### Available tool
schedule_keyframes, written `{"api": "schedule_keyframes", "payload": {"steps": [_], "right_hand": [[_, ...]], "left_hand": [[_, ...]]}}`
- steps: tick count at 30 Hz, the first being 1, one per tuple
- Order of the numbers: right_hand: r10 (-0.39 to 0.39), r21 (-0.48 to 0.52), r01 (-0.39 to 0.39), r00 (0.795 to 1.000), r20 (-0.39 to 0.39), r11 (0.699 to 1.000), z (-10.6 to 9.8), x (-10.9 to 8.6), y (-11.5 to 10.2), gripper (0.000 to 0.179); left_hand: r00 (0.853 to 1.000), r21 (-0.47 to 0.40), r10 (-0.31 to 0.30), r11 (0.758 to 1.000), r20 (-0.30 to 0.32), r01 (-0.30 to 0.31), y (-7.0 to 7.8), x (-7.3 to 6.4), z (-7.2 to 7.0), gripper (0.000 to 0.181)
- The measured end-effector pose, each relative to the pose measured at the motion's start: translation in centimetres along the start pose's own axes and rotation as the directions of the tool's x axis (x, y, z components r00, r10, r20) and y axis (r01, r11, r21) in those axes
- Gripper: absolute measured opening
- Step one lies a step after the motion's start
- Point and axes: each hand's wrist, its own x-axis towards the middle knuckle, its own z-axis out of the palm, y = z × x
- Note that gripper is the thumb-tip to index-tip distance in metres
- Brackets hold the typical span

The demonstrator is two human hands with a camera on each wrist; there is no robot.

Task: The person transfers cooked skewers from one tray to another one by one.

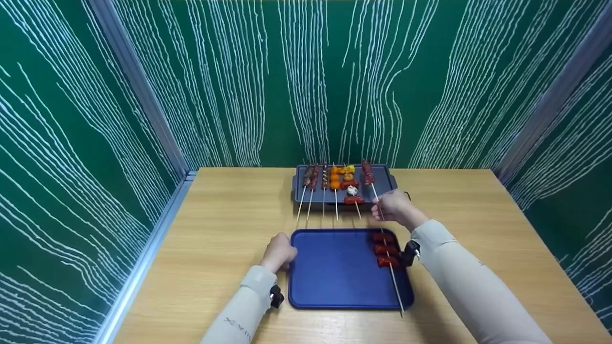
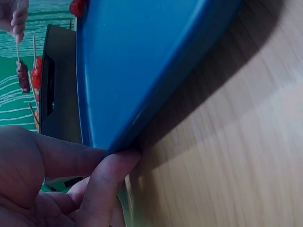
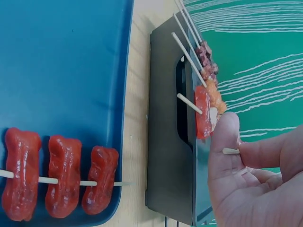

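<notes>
Right grip (image 1: 395,206) pinches a meat skewer (image 1: 367,173), long axis aimed toward half-past eleven. Left grip (image 1: 278,251) pinches the blue tray (image 1: 334,270) near nine o'clock.

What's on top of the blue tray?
On the blue tray, one skewer of three red pieces lies along the right side, its stick crossing the near rim. The tray surface directly beneath the pieces is covered, so I can't see it.

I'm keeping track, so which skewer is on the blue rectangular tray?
The wooden skewer with three glossy red pieces, along the right side of the tray; the other skewers have their food over the dark grey rectangular grill.
</notes>
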Motion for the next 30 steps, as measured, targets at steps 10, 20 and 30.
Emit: {"api": "schedule_keyframes", "payload": {"steps": [10, 20, 30], "right_hand": [[-0.026, -0.006, 0.026, 1.0, 0.013, 1.0, 0.2, -1.3, -0.1, 0.017], [-0.045, -0.036, 0.046, 0.999, 0.027, 0.998, -0.3, -2.4, 0.5, 0.017], [-0.065, -0.116, 0.07, 0.997, 0.043, 0.991, -0.5, -3.4, 1.1, 0.018]], "left_hand": [[1.0, -0.008, -0.016, 1.0, -0.015, 0.016, 0.4, -0.4, -0.3, 0.02], [0.999, 0.01, -0.036, 0.999, -0.008, 0.036, 0.9, -0.6, -0.5, 0.017], [1.0, -0.022, -0.026, 0.999, 0.0, 0.026, 0.7, -0.5, -0.3, 0.021]]}}
